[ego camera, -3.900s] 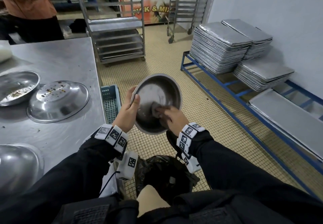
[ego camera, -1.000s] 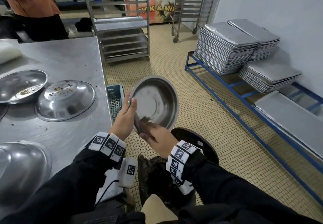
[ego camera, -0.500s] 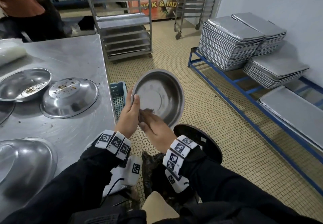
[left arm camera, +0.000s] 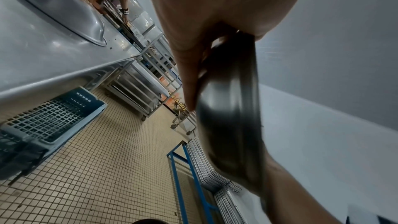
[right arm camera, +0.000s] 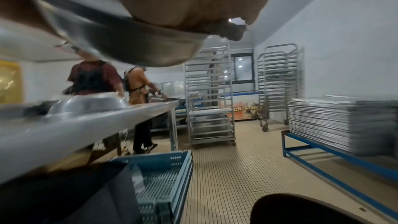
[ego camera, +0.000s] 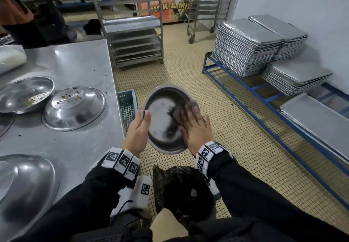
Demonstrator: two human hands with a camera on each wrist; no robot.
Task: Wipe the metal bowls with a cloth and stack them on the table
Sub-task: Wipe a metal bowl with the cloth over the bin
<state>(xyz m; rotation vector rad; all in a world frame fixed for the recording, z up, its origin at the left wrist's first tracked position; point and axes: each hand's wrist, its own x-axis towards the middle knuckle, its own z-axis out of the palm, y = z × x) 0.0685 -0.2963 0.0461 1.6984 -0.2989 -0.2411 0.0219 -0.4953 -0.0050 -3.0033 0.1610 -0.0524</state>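
Beside the steel table [ego camera: 79, 66], the left hand [ego camera: 137, 128] still grips the tilted bowl [ego camera: 164, 119] over the bin [ego camera: 185, 187], while the right hand [ego camera: 196, 130], fingers now spread flat, has carried the cloth [ego camera: 186, 109] from lower rim to upper wall: wiping unfinished, stacking pending.

Commercial bakery kitchen: steel table [ego camera: 75, 68], wheeled tray racks [ego camera: 132, 34], stacked baking trays [ego camera: 245, 47].

Right hand [ego camera: 196, 128] covers most of the cloth [ego camera: 176, 113]; fingertips blurred. Large bowl [ego camera: 22, 187] at the tabletop's near-left corner is cut off by the picture's edge. Right-wrist view motion-blurred.
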